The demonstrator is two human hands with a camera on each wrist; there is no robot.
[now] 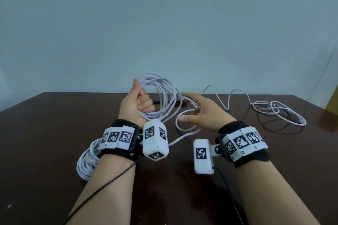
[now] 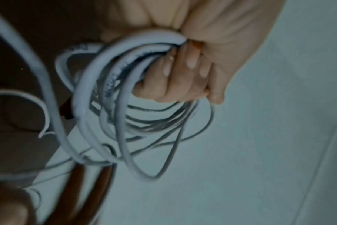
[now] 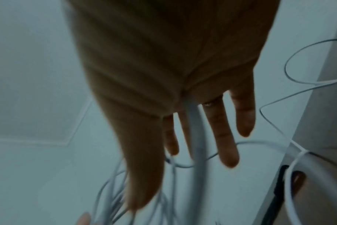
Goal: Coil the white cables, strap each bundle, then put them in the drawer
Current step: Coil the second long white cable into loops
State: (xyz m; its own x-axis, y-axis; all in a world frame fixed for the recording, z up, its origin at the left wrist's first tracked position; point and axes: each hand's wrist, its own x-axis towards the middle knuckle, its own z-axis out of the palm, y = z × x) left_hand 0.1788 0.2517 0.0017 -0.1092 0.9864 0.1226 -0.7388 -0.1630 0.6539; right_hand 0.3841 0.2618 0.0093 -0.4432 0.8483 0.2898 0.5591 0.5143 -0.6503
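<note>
My left hand [image 1: 141, 101] is raised over the table and grips a coil of white cable [image 1: 162, 95] with several loops; its fingers [image 2: 180, 73] curl round the bundle [image 2: 108, 94]. My right hand [image 1: 198, 108] sits just right of the coil with straight, spread fingers [image 3: 226, 137]. A strand of the cable [image 3: 196, 137] runs between two of them, unpinched. The cable's loose tail [image 1: 278, 109] lies in slack loops on the right of the table. A second white coil [image 1: 86, 162] lies beside my left forearm.
The dark brown table [image 1: 54, 133] ends at a pale wall. A thin black strip [image 1: 182, 103] lies on the table behind the held coil. Thin dark wires [image 1: 102, 186] trail from both wrist cameras towards me.
</note>
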